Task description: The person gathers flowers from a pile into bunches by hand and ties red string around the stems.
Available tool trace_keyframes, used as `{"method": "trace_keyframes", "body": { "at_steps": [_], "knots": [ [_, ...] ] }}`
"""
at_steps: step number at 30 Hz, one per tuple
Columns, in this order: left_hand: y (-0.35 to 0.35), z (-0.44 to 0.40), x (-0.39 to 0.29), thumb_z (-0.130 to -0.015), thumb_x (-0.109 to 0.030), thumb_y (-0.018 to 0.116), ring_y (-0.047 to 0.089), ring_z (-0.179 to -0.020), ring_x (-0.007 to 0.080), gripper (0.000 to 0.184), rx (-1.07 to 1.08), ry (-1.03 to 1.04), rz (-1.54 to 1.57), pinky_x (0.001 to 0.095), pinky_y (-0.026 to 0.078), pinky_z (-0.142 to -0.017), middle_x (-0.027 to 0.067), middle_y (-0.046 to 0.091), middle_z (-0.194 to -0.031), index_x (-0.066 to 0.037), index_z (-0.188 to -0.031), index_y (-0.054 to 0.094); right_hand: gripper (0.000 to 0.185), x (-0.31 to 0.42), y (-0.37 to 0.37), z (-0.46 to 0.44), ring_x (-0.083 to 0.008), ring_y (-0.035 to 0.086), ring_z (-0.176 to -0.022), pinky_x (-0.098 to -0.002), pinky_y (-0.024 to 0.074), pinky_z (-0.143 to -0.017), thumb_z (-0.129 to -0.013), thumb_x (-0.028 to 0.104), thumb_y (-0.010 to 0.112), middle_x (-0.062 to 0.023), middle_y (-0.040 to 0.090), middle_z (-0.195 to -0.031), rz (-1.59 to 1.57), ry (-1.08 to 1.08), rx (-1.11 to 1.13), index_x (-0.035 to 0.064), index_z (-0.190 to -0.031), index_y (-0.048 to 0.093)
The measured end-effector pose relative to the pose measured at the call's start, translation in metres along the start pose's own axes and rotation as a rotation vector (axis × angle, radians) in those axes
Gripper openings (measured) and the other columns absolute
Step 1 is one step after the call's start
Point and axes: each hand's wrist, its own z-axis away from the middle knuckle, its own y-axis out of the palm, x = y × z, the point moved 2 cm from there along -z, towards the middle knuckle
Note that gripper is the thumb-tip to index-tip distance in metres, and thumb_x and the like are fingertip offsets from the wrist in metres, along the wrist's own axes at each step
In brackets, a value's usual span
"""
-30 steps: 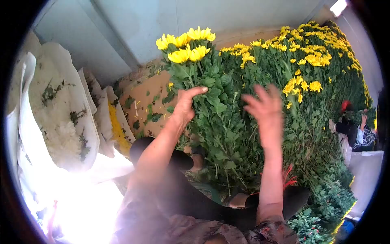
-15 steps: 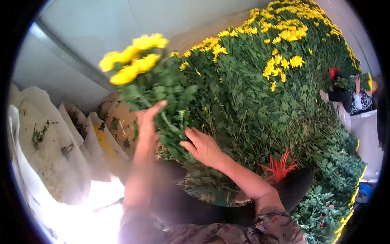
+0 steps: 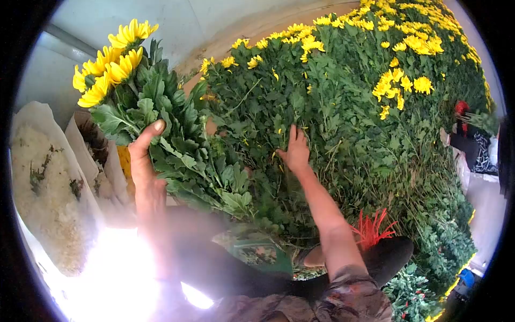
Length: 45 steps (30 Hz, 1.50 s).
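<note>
A bunch of yellow chrysanthemums (image 3: 177,126) is gripped in my left hand (image 3: 146,161), its thumb over the leafy stems. The blooms tilt up and to the left, and the stem ends point down toward my lap. My right hand (image 3: 296,151) reaches away with its fingers apart, touching the leaves of the large pile of chrysanthemums (image 3: 338,107). I cannot make out any stem held in it. Some of its fingertips sink among the foliage.
Red ties (image 3: 373,228) stand up by my knee. White wrapped bundles (image 3: 51,182) stand at the left beside a strong glare. A green stool (image 3: 263,255) is below me. Another person (image 3: 477,147) sits at the far right. More flowers (image 3: 445,231) lie at the lower right.
My left hand has carried the bunch left, toward the wall. My right hand has left the bunch and stretched forward and right onto the pile.
</note>
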Motion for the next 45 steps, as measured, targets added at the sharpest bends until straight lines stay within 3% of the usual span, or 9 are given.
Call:
{"method": "trace_keyframes", "body": {
  "at_steps": [3,9,13,16,21,28,34,39,45],
  "knots": [
    [-0.004,-0.007,0.002,-0.071,-0.008,0.068,0.064,-0.087,0.0219,0.047,0.025,0.021,0.012,0.0358,0.054,-0.078,0.0077,0.064,-0.101,-0.003,-0.116,0.055,0.07,-0.012,0.016,-0.008,-0.0333,0.05,-0.117,-0.0411,0.046,-0.091,-0.086,0.029,0.062,-0.0204,0.043,-0.135,-0.458,0.41,0.178,0.006,-0.142,0.027],
    [-0.004,-0.008,0.005,-0.071,-0.008,0.069,0.063,-0.088,0.0214,0.047,0.027,-0.044,0.024,0.0353,0.054,-0.078,0.0078,0.064,-0.102,-0.003,-0.116,0.056,0.07,-0.035,-0.089,0.016,-0.0262,0.035,-0.133,-0.0356,0.0353,-0.104,-0.079,-0.001,0.053,-0.0109,0.033,-0.147,-0.975,0.223,0.132,0.0104,-0.144,0.03],
    [-0.002,-0.009,0.007,-0.071,-0.006,0.069,0.063,-0.089,0.0217,0.047,0.029,-0.015,0.068,0.0352,0.053,-0.078,0.0072,0.063,-0.102,-0.002,-0.115,0.056,0.068,-0.065,-0.104,0.03,-0.0268,0.044,-0.126,-0.0356,0.038,-0.101,-0.078,-0.004,0.054,-0.0125,0.038,-0.143,-0.972,0.063,0.144,0.0132,-0.142,0.037],
    [0.0,-0.009,0.006,-0.071,-0.005,0.069,0.063,-0.09,0.0218,0.047,0.024,0.007,0.064,0.0353,0.053,-0.08,0.0077,0.063,-0.102,-0.002,-0.116,0.056,0.072,-0.064,-0.119,0.045,-0.0315,0.052,-0.112,-0.0391,0.0471,-0.086,-0.076,-0.013,0.054,-0.0198,0.048,-0.128,-0.07,-0.05,-0.134,0.0251,-0.136,0.044],
    [-0.004,-0.002,0.002,-0.07,-0.007,0.071,0.064,-0.086,0.022,0.05,-0.029,-0.018,0.033,0.0358,0.054,-0.078,0.0097,0.064,-0.103,0.0,-0.116,0.055,0.067,-0.104,-0.06,0.068,-0.0363,0.051,-0.107,-0.0438,0.0448,-0.087,-0.077,-0.007,0.062,-0.0197,0.047,-0.125,0.332,-0.296,-0.074,0.0219,-0.135,0.045],
    [-0.005,-0.005,0.006,-0.07,-0.017,0.072,0.064,-0.083,0.0215,0.043,-0.05,0.045,-0.03,0.0346,0.053,-0.075,0.0085,0.065,-0.097,-0.002,-0.108,0.06,0.055,-0.087,-0.024,0.065,-0.0356,0.039,-0.124,-0.0541,0.0316,-0.099,-0.088,0.035,0.062,-0.0175,0.038,-0.134,0.077,-0.009,0.153,0.0101,-0.132,0.041],
    [0.015,0.002,0.005,-0.07,-0.021,0.073,0.062,-0.087,0.0228,0.045,-0.024,0.021,-0.052,0.0355,0.052,-0.078,0.0074,0.064,-0.1,-0.004,-0.11,0.06,0.061,-0.103,-0.06,-0.029,-0.0384,0.044,-0.116,-0.0486,0.0329,-0.098,-0.089,0.04,0.057,-0.0188,0.046,-0.13,0.089,0.019,-0.451,0.0006,-0.133,0.039],
    [0.036,0.004,0.005,-0.07,-0.007,0.068,0.061,-0.094,0.0228,0.051,0.038,-0.048,0.019,0.0371,0.052,-0.083,0.0085,0.062,-0.106,-0.004,-0.119,0.054,0.084,-0.109,-0.05,-0.101,-0.0419,0.06,-0.093,-0.0477,0.0479,-0.079,-0.088,0.046,0.057,-0.028,0.058,-0.112,-0.219,0.445,-0.084,0.0005,-0.145,0.017],
    [0.047,-0.007,0.02,-0.069,-0.005,0.068,0.061,-0.093,0.0223,0.051,0.087,-0.017,0.011,0.037,0.052,-0.082,0.008,0.062,-0.105,-0.004,-0.118,0.053,0.067,-0.064,-0.009,-0.067,-0.0326,0.061,-0.084,-0.0407,0.0504,-0.069,-0.087,0.04,0.06,-0.0219,0.061,-0.098,-0.203,0.192,-0.104,0.0046,-0.139,0.037]
  ]
}}
